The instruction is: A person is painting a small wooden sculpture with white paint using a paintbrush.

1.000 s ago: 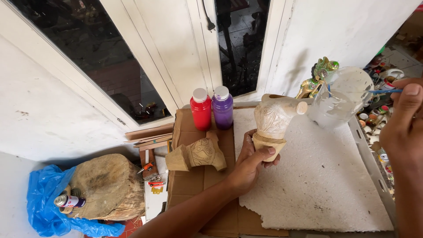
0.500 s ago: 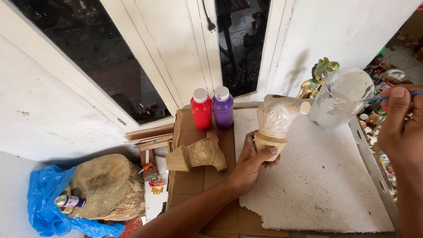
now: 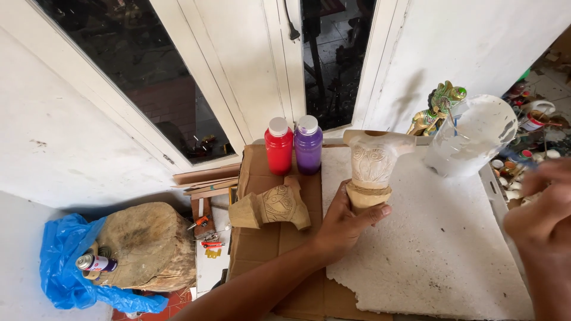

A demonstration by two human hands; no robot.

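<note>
Head view, left hand (image 3: 345, 223): closed around the base of a carved wooden piece (image 3: 372, 163), thumb on the near side and fingers wrapped behind; the piece stands upright on the white foam slab (image 3: 440, 249), near its far-left corner. The grip at the bare base probably keeps skin off the whitened upper part.
Head view, right hand (image 3: 544, 229): at the right edge of the frame, blurred, fingers curled; cannot tell whether it holds anything.
White-smeared plastic container (image 3: 470, 139): at the slab's far-right corner, just beside the right hand, within easy reach.
Second carved wooden piece (image 3: 270, 208): lying on its side on the cardboard sheet (image 3: 256, 178), left of the slab, unpainted, apart from the hand.
Red bottle (image 3: 278, 145), purple bottle (image 3: 308, 144): upright, touching, capped, at the cardboard's far edge.
Green and gold figurine (image 3: 437, 107): behind the container, against the wall.
Wooden log (image 3: 146, 246): on the floor to the left, resting on a blue plastic bag (image 3: 59, 267); a spray can (image 3: 95, 263) lies beside it.
</note>
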